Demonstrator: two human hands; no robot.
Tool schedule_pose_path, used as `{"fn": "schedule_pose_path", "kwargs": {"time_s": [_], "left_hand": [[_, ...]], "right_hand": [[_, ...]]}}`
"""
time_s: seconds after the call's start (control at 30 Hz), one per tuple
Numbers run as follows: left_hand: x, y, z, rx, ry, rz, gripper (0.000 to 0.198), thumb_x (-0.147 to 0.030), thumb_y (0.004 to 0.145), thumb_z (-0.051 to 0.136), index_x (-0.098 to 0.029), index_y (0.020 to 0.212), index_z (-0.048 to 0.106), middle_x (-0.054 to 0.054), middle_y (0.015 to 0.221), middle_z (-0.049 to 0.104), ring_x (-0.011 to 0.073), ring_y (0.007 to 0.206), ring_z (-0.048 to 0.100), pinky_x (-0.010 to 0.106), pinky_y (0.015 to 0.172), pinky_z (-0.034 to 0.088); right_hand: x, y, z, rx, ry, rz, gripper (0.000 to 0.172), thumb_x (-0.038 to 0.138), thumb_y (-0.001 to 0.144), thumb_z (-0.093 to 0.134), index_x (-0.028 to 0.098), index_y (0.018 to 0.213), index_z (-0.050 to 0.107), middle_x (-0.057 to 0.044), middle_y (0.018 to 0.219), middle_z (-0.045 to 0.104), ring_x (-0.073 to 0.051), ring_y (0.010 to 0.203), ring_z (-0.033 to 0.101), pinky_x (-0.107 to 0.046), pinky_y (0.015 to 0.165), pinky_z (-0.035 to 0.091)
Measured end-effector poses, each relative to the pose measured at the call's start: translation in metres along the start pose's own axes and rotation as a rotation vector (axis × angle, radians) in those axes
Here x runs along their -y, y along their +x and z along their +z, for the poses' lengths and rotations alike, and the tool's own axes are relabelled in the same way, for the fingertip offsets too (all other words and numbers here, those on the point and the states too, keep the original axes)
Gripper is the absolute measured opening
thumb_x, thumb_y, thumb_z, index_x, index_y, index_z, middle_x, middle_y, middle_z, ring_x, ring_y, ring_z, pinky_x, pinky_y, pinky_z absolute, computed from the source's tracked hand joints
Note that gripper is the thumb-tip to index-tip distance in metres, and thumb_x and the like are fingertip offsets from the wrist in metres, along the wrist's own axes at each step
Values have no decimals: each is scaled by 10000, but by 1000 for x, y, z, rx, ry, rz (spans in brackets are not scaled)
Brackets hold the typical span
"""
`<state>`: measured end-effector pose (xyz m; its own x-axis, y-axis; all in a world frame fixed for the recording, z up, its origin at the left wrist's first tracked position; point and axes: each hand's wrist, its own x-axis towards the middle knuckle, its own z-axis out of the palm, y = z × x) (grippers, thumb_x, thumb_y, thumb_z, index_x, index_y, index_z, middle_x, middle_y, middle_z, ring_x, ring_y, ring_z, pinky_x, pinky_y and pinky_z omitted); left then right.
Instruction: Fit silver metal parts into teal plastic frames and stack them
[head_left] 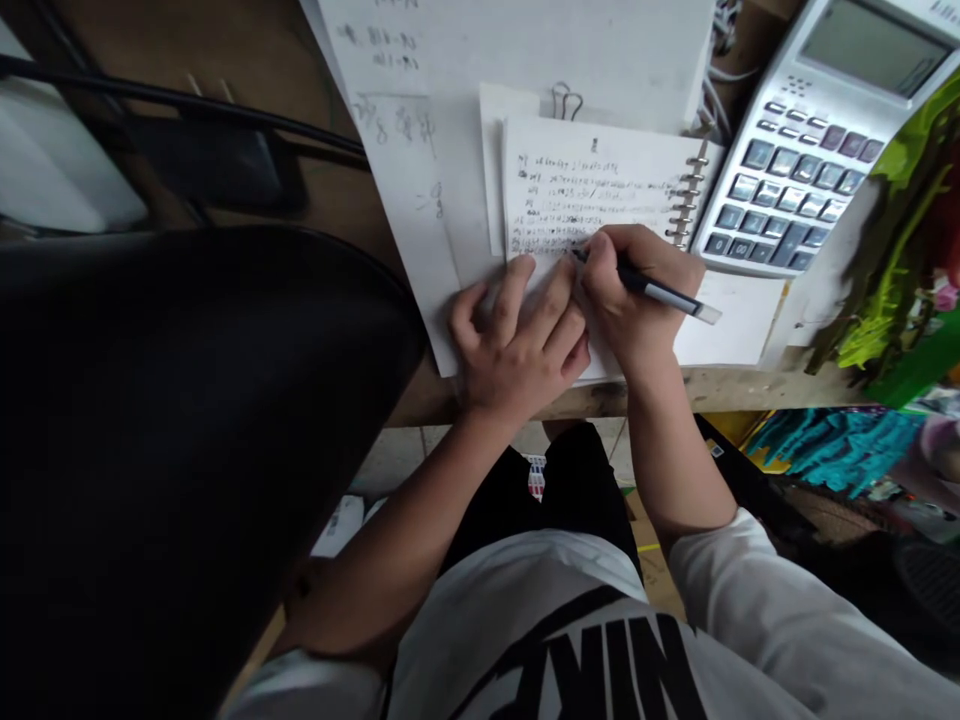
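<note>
Desk (780,390), left hand (519,358) splayed, right hand (639,318) pinching pen (669,296)

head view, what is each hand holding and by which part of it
The right hand holds the pen close to its writing tip. The left hand grips nothing; it rests on the notebook.

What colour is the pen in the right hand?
The pen is black, with a grey strip and a pale end; it shows in the head view.
</note>
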<state>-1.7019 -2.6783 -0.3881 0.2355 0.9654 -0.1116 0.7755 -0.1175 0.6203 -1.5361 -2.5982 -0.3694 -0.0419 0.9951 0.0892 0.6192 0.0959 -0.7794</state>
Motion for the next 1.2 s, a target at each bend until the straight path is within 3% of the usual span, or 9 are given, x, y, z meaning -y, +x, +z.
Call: {"fn": "schedule_pose_path", "kwargs": {"time_s": [0.1,0.2,0.33,0.53,0.83,1.2], "left_hand": [[-1,0,6,-59,-16,-26,438,-499,1233,629,-413,1631,789,41,1925,656,519,1889,456,863,1516,310],[0,-1,16,-166,-23,-27,348,-479,1215,651,-371,1480,849,64,1852,732,486,1852,527,790,1525,308],[1,-2,23,-255,2,-12,287,-467,1203,669,-348,1381,860,71,1771,796,438,1819,577,712,1533,308],[-1,-2,20,-229,4,-26,267,-476,1195,681,-349,1351,857,59,1770,793,441,1823,570,710,1535,306],[-3,-2,16,-182,24,-47,293,-508,1198,684,-357,1390,847,45,1782,785,451,1828,559,724,1535,325],[3,-6,25,-292,108,3,305,-535,1222,656,-363,1399,836,56,1723,828,413,1785,608,670,1516,333]], "right_hand": [[-3,-1,2,-58,31,-33,608,703,1275,600,243,1003,891,-6,858,753,-187,821,787,-402,848,698],[-9,-3,6,-105,22,-97,539,623,1272,636,233,1004,894,5,842,771,-175,794,789,-361,780,654],[-14,-5,8,-26,4,-50,522,613,1299,593,233,1096,888,-8,908,798,-188,851,816,-369,857,695],[-18,-7,8,20,-24,5,518,618,1305,575,231,1112,860,-13,941,789,-200,931,826,-391,958,727],[-16,-9,8,-50,-26,-99,577,632,1317,549,225,1048,857,0,869,733,-160,801,767,-344,790,625],[-7,-6,5,-168,-22,-199,438,470,1293,637,213,1021,864,9,852,768,-145,758,755,-325,737,571]]}}
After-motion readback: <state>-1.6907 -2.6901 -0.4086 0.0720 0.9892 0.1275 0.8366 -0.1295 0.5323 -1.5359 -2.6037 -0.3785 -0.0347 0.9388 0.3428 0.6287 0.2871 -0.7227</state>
